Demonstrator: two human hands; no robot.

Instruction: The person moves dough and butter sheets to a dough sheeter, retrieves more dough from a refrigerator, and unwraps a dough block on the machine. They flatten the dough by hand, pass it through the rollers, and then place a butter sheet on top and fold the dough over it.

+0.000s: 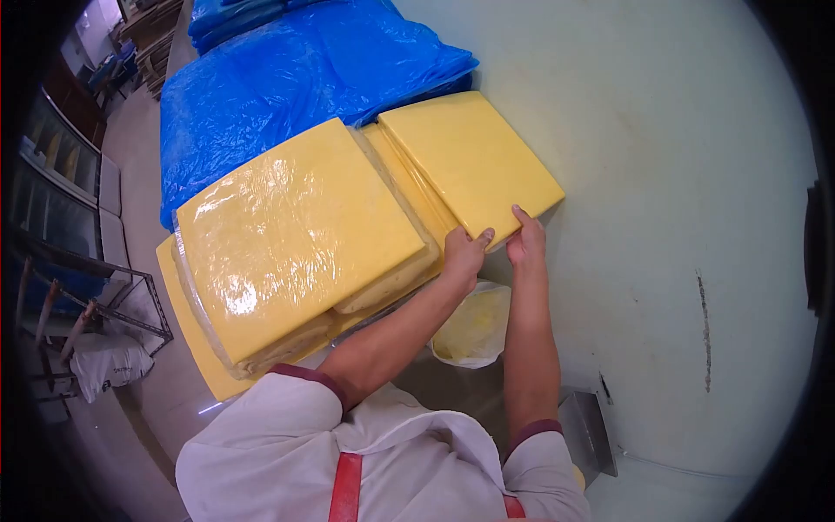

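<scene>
Both my hands are at the near edge of a smooth, flat yellow slab (474, 161) on the right of a low stack. My left hand (465, 254) grips its front edge, thumb on top. Close beside it, my right hand (527, 241) holds the same edge near the right corner, thumb also on top; the fingers underneath are hidden. To the left lies a larger yellow slab (300, 226) under shiny clear plastic, with thick beige, dough-like layers (378, 287) showing beneath its edge. Between the two slabs more yellow sheet (404, 174) is visible.
Blue plastic sheeting (287, 78) covers a pile behind the slabs. Below my forearms stands a white-rimmed round container (474, 326) with pale yellow contents. A pale wall (644, 217) rises close on the right, a metal box (587, 431) at its foot. At left stands a metal rack (130, 304).
</scene>
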